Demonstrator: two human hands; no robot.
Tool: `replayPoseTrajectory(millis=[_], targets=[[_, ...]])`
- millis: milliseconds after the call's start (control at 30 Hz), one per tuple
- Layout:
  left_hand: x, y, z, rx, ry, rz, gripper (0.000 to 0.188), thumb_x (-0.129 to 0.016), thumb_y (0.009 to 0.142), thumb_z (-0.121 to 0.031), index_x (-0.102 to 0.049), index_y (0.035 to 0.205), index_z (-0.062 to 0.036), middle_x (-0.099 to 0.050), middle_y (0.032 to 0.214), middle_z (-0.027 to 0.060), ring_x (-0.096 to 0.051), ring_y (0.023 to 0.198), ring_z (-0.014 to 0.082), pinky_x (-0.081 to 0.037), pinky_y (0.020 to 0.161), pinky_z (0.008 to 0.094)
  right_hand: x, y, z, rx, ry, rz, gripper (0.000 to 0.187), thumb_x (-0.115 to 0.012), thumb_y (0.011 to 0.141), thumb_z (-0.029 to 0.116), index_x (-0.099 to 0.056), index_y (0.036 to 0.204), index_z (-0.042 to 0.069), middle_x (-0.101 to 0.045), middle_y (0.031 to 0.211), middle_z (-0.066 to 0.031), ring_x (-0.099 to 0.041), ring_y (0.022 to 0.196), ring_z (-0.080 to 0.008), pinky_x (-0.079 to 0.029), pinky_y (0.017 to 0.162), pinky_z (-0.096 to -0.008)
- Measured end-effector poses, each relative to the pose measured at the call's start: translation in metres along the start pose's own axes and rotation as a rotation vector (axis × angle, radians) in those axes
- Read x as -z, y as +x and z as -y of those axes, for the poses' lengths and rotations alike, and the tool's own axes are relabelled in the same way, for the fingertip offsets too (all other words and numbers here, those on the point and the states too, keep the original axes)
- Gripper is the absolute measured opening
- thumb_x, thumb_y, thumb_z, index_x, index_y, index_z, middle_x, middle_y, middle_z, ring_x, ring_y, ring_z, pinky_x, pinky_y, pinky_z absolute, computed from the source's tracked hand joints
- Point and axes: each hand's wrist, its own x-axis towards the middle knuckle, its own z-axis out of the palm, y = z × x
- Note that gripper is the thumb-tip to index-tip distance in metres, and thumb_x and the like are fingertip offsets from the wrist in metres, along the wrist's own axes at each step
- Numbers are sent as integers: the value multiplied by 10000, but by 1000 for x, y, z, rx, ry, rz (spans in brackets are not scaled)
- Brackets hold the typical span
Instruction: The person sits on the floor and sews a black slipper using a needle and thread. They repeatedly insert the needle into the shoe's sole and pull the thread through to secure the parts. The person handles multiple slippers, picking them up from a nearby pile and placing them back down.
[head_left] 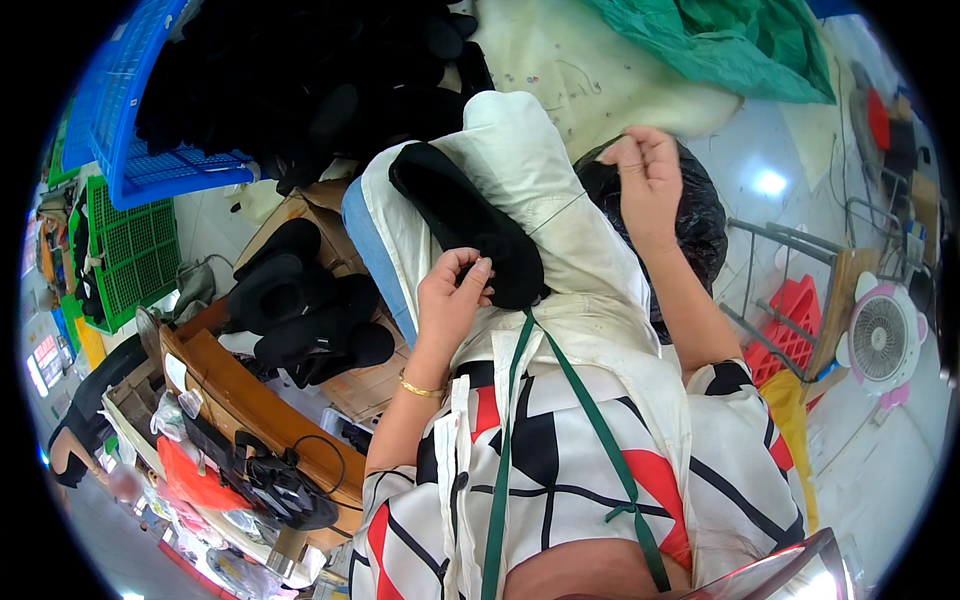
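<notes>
A black cloth shoe (465,215) lies across my lap, on the white apron (520,130), with its opening facing up. My left hand (455,292) grips the near end of the shoe, thumb and fingers pinched at its edge. Raised to the right and apart from the shoe, my right hand (650,180) is closed in a pinch. A thin dark thread (560,212) slants up from the shoe toward those fingers. Whether a needle is in the pinch is too small to make out.
Many black shoes (300,90) are heaped beside a blue plastic crate (135,110). More black shoes (300,300) sit on cardboard at my left, near a wooden drawer (250,410). To the right are a black plastic bag (700,220), a metal-framed stool (800,245) and a fan (885,335).
</notes>
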Motion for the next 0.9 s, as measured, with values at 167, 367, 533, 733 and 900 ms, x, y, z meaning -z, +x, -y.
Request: replayPoseTrajectory(millis=[167, 367, 533, 733, 900], targets=[[4, 0, 1, 167, -433, 67, 201, -628, 969, -179, -633, 1060, 0, -694, 851, 89, -619, 618, 111, -515, 531, 229, -16, -47, 22, -420, 58, 630, 125, -624, 956, 79, -664, 1066, 38, -670, 849, -7, -619, 748, -77, -505, 690, -249], [5, 6, 4, 222, -556, 106, 182, -616, 972, -169, -631, 1037, 0, -701, 848, 108, -620, 591, 127, -508, 493, 231, -51, -75, 10, -79, -286, 727, 131, -636, 920, 161, -653, 1012, 69, -680, 807, -116, -647, 659, -262, -511, 623, -319], [6, 4, 5, 248, -660, 88, 158, -611, 975, -163, -629, 1012, -10, -700, 844, 114, -616, 587, 133, -506, 489, 234, -50, -65, 34, -433, -283, 776, 136, -606, 920, 139, -651, 1024, 62, -685, 825, -151, -678, 712, -299, -519, 639, -340], [3, 4, 8, 239, -730, 85, 145, -608, 977, -157, -627, 1008, -16, -699, 843, 113, -616, 598, 136, -509, 502, 233, -41, -83, 24, -157, -396, 821, 150, -608, 921, 77, -675, 1047, 29, -709, 871, -126, -681, 718, -197, -518, 654, -285], [3, 4, 9, 242, -745, 81, 147, -607, 976, -152, -619, 1020, -13, -698, 846, 114, -618, 610, 139, -515, 510, 240, -44, -86, 18, -114, -349, 768, 141, -606, 909, 100, -669, 1025, 50, -702, 856, -137, -686, 713, -276, -533, 640, -330]])
